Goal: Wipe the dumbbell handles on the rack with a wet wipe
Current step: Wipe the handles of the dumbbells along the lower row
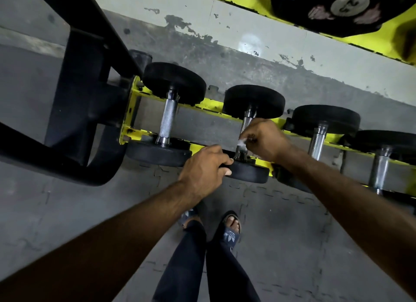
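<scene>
Several black dumbbells lie across the low yellow rack (209, 103). My right hand (264, 138) is curled round the metal handle of the second dumbbell (253, 100) from the left, with a small white wet wipe (242, 142) showing at its fingers against the handle. My left hand (203, 170) grips the near black weight head (249, 172) of that same dumbbell. The first dumbbell's knurled handle (167, 119) to the left is bare. Two more handles (317, 139) stand to the right.
A black frame (74, 94) rises at the rack's left end. A higher yellow shelf (369, 35) carries a large black dumbbell marked 25 (333, 8) at top right. My feet in sandals (230, 228) stand on grey floor mats before the rack.
</scene>
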The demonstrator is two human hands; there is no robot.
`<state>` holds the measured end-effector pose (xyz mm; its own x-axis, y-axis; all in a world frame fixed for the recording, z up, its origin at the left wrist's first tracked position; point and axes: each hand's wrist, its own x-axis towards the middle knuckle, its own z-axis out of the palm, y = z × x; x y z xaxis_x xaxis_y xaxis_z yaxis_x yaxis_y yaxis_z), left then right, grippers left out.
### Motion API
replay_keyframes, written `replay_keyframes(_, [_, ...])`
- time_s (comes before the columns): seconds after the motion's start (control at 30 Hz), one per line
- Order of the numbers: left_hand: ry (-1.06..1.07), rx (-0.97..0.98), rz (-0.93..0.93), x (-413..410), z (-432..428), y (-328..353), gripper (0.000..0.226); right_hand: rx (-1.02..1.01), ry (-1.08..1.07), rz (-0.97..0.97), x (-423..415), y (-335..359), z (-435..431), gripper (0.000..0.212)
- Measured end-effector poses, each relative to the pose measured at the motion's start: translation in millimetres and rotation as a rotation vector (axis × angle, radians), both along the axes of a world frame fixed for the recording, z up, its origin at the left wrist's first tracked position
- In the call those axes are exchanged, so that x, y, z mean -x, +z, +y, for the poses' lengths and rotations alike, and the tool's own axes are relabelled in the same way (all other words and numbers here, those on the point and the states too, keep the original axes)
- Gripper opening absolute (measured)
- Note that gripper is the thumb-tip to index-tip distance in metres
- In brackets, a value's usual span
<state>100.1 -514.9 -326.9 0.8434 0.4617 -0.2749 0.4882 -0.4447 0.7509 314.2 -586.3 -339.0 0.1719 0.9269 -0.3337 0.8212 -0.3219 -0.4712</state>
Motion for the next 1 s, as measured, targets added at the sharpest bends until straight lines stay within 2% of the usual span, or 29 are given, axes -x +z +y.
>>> replay_keyframes(0.17, [0.001, -0.019, -0.014, -2, 0, -1, 0.024, -0.135, -0.087, 0.038, 15, 0, -23, 0.031])
replay_keyframes(0.3, [0.020, -0.033, -0.015, -2, -3, 0, 0.021, -0.119, -0.442, 0.130, 28, 3, -28, 0.018])
replay_keyframes(0.37, [0.025, -0.037, 0.001, -4, -4, 3, 0.020, -0.120, -0.521, 0.122, 32, -4, -27, 0.014])
replay_keyframes(0.5, [0.037, -0.056, 0.016, -4, -7, 4, 0.018, -0.090, -0.380, -0.009, 31, -18, -23, 0.010])
replay_keyframes(0.63, [0.085, -0.077, -0.004, -2, -13, 3, 0.019, -0.152, -0.313, 0.011, 16, -16, -21, 0.016])
replay_keyframes(0.73, [0.099, -0.098, -0.009, -2, -17, 5, 0.020, -0.083, 0.190, -0.049, 6, -8, -22, 0.021])
replay_keyframes(0.8, [0.101, -0.112, -0.015, -2, -19, 6, 0.020, 0.000, 0.370, -0.045, 1, -1, -20, 0.020])
replay_keyframes(0.87, [0.107, -0.123, -0.013, -2, -22, 5, 0.020, -0.065, 0.275, -0.045, -8, -5, -13, 0.024])
replay_keyframes(0.93, [0.123, -0.119, -0.016, -1, -23, 3, 0.020, -0.136, 0.069, -0.058, -7, -10, -4, 0.029])
replay_keyframes(1.0, [0.136, -0.117, -0.027, 0, -25, 1, 0.021, -0.080, 0.015, -0.058, 1, -12, 3, 0.032])
